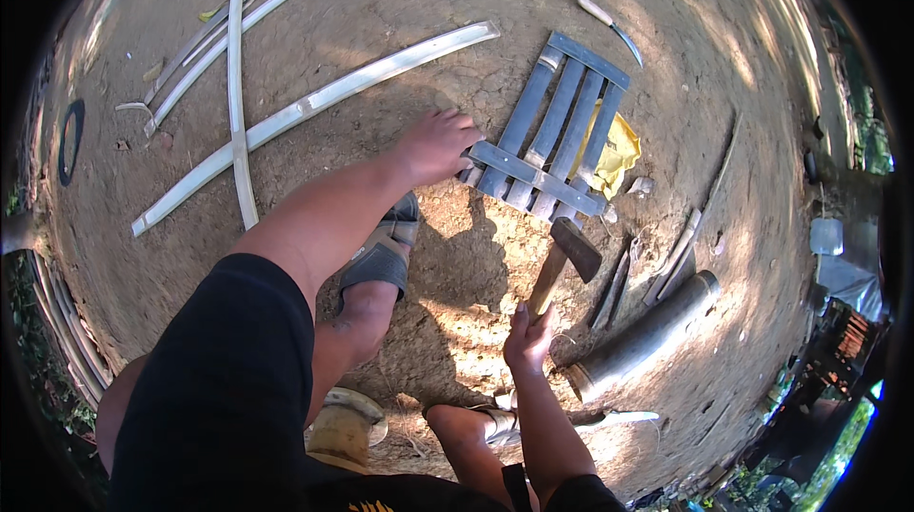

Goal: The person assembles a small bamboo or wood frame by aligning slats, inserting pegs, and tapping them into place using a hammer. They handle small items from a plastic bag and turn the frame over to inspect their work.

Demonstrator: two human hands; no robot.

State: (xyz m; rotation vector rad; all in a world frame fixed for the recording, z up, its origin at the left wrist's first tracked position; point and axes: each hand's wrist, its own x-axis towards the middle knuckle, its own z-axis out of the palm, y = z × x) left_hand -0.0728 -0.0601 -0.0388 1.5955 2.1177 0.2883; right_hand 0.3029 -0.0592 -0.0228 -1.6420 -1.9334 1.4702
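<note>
A small panel of dark split-bamboo slats [541, 121], joined by two crosspieces, lies on the dirt ahead of me. My left hand [442, 144] is closed at the left end of the near crosspiece [535, 176], fingertips and thumb against it. Wrapped around a wooden handle, my right hand [528, 339] holds a hatchet [577, 249]. Its dark metal head is raised just on the near side of the panel's lower right corner, seemingly apart from it. Under the panel's right side a yellow sheet or bag [617, 152] sticks out.
Long split-bamboo strips [319, 102] lie crossed at the left. Beyond the panel rests a curved knife [611, 28]. To the right are pliers [619, 285], a long blade [678, 260] and a thick bamboo tube [643, 341]. Another blade [619, 419] lies by my right foot.
</note>
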